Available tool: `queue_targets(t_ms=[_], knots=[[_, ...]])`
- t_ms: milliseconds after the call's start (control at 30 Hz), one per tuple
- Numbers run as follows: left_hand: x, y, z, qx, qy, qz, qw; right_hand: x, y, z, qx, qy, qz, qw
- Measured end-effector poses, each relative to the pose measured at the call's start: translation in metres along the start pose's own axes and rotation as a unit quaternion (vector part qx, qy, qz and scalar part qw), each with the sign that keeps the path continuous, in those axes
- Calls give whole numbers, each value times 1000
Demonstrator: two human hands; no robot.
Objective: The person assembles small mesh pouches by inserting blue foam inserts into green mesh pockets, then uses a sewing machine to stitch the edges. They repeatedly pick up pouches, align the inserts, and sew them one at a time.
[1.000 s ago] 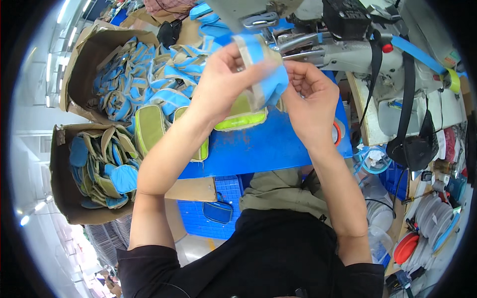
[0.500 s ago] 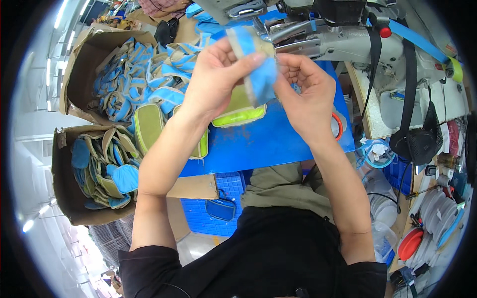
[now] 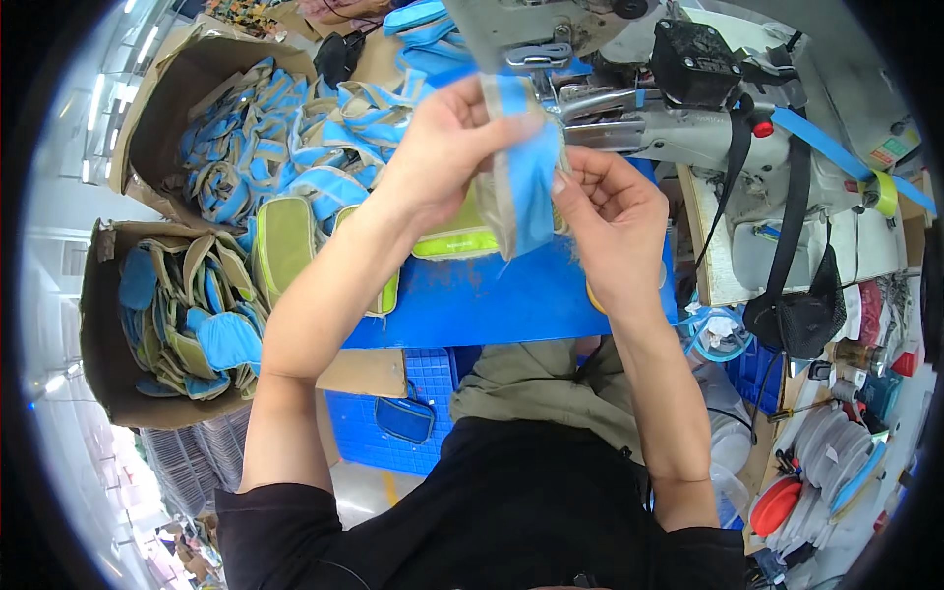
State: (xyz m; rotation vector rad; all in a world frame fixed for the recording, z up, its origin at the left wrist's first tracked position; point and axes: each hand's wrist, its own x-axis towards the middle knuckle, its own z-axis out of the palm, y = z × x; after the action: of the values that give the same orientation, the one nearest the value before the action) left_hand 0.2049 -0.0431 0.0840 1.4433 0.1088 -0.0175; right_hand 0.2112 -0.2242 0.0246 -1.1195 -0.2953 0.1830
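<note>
A blue fabric strip with beige edges (image 3: 532,192) is held up in front of me, over the blue table and close to the sewing machine (image 3: 629,133). My left hand (image 3: 447,152) pinches its upper left part, thumb on the blue face and the other fingers behind. At the strip's right edge, the thumb and curled fingers of my right hand (image 3: 618,211) close on the cloth. Partly hidden behind the strip and my left arm lie green and beige pouches (image 3: 457,243) on the tabletop.
Left of the table, one carton (image 3: 147,138) holds a heap of blue and beige strips; another carton (image 3: 98,324) holds cut pouch pieces. Black straps (image 3: 795,197) and a mesh bag hang at the right. A blue crate (image 3: 379,457) stands below the tabletop (image 3: 462,305).
The strip has turned and hangs lower, with more of its beige edge showing. Both hands still grip it. The whole view has shifted slightly.
</note>
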Motion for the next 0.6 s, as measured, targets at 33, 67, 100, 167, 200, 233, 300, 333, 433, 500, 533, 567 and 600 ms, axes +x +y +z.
queue_targets(t_ms=[33,67,100,167,200,233,300,333,433,500,533,567,600], knots=[[-1,0,1,-3,2,-3,1000,-1,-1,0,6,0,5,1000],[-4,1,3,-10,10,2,1000,-1,-3,0,2,-2,9,1000],[-8,0,7,-15,17,5,1000,-1,-5,-1,0,-1,13,1000],[-17,-5,13,10,29,23,999,0,-5,-4,-11,-6,10,1000],[-22,-10,15,44,34,37,998,0,-3,-4,-15,-9,4,1000],[-24,-12,16,77,38,51,995,0,-1,-5,-19,-13,-2,1000],[-25,-11,11,42,22,40,998,-2,-3,-8,-27,-26,4,999],[-26,-9,7,26,14,32,999,-4,-4,-9,-29,-30,9,999],[-27,6,10,-109,-20,-55,992,-6,1,-14,-71,-33,-14,997],[-28,8,15,-193,-17,-121,973,-7,3,-15,-78,-29,-33,996],[-28,5,11,-229,-30,-143,962,-7,4,-15,-81,-28,-43,995],[-27,3,5,-264,-42,-165,949,-8,5,-15,-80,-25,-44,996],[-24,1,0,-324,-86,-183,924,-7,4,-15,-82,-23,-47,995]])
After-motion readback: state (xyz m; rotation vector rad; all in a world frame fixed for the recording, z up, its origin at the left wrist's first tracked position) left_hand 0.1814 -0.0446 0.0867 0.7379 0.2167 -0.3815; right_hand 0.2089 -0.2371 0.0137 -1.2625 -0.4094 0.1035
